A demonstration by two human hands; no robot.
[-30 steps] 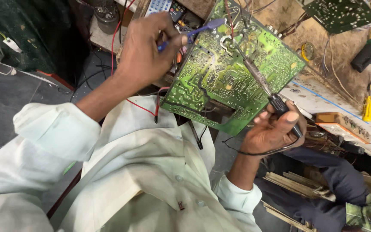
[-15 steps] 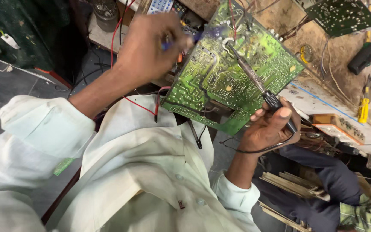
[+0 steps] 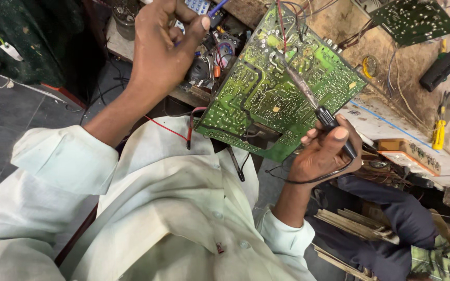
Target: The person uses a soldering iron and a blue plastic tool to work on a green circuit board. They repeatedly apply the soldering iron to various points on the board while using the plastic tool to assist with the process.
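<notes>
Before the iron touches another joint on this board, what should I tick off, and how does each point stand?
1. Right hand holds soldering iron by its black handle: ok.
2. Iron tip rests on green circuit board: ok.
3. Left hand holds a blue tool: ok.
4. Board firmly supported: cannot tell.
5. Iron's cord clear of the tip: ok.

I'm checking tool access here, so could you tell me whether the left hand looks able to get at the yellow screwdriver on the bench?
Probably not: the left hand is far across, with the circuit board between it and the yellow screwdriver.
</notes>
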